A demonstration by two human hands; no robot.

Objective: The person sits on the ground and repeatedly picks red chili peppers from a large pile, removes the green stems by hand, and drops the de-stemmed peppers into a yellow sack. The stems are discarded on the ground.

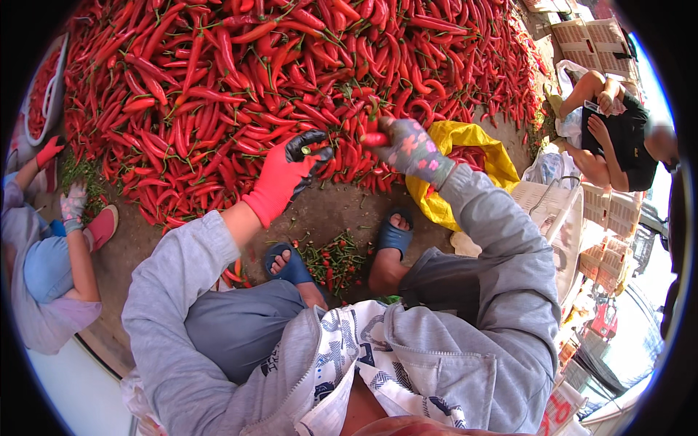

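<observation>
My left hand point(286, 174), in a red glove with black-coated fingers, curls around a small pale-green piece point(306, 150). It looks like a chili's stem end, but its far side is hidden by the fingers. To its right, my right hand point(411, 147) wears a grey glove with a flower print and grips a red chili pepper point(374, 139), whose blunt end points left. Both hands hover at the near edge of a large heap of red chili peppers point(218, 82). Between my sandalled feet lies a small pile of green stems point(338, 261) mixed with red bits.
A yellow sack point(491, 152) holding chilies stands open beside my right forearm. Plastic crates point(545, 207) line the right side, where a seated person point(616, 131) is. At left, another gloved person point(54, 256) sits near a white tub point(52, 98) of chilies.
</observation>
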